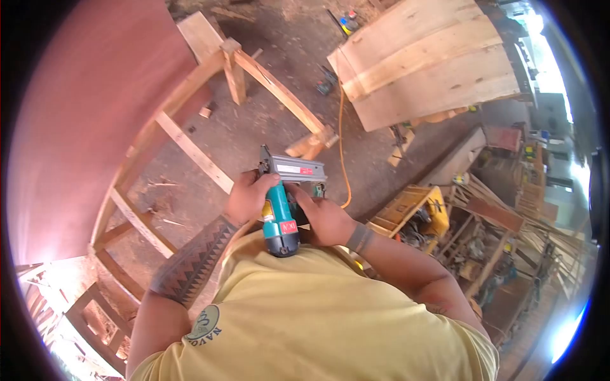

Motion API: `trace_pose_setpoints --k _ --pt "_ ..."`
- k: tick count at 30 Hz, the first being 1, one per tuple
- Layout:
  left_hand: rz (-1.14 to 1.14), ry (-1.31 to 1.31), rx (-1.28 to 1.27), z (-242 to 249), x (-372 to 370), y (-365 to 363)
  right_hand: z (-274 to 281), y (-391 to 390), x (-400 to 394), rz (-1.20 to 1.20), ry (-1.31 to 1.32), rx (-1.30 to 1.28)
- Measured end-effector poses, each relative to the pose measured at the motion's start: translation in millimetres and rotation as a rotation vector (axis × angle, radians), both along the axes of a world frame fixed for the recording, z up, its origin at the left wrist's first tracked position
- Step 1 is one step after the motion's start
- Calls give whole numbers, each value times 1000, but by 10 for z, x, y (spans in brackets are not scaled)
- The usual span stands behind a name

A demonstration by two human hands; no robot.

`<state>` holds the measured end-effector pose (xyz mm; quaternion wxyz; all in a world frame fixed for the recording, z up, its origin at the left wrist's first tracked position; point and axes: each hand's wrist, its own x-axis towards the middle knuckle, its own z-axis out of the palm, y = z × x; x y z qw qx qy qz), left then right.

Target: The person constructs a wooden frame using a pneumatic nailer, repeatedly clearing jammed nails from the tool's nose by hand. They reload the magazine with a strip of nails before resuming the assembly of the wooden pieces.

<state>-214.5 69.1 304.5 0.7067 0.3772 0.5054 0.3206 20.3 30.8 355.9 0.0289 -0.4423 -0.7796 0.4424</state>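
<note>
A teal and grey pneumatic nail gun [281, 219] is held close in front of my yellow shirt, its black end cap toward me. Its grey magazine [298, 167] points to the right. My left hand [249, 197] is closed on the left side of the body, near the nose end. On the other side, my right hand [327, 219] is closed around the handle area, with part of its grip hidden behind the tool. An orange air hose [342, 149] runs across the floor and reaches the tool near the right hand.
A wooden frame with crosspieces [194, 149] lies to the left, beside a large reddish panel [95, 127]. At upper right stands a wooden plank-topped table [426, 60]. A yellow crate [413, 213] of tools and cluttered timber are at right. Wood scraps [205, 112] litter the floor.
</note>
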Motion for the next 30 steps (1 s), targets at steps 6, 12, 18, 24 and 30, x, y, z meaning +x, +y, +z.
trace_pose_setpoints --k 6,12,18,24,30 --pt "25 145 269 689 -20 187 391 314 -25 -180 341 -22" --pt "-1 366 524 1111 20 113 793 585 71 -96 534 -182" --pt "-85 311 313 1542 159 -33 1049 952 -55 -59 444 551" --pt "-61 319 515 864 133 -128 1032 1028 -221 254 214 648" --pt "-93 295 392 924 -13 -109 894 943 -405 310 107 1103"
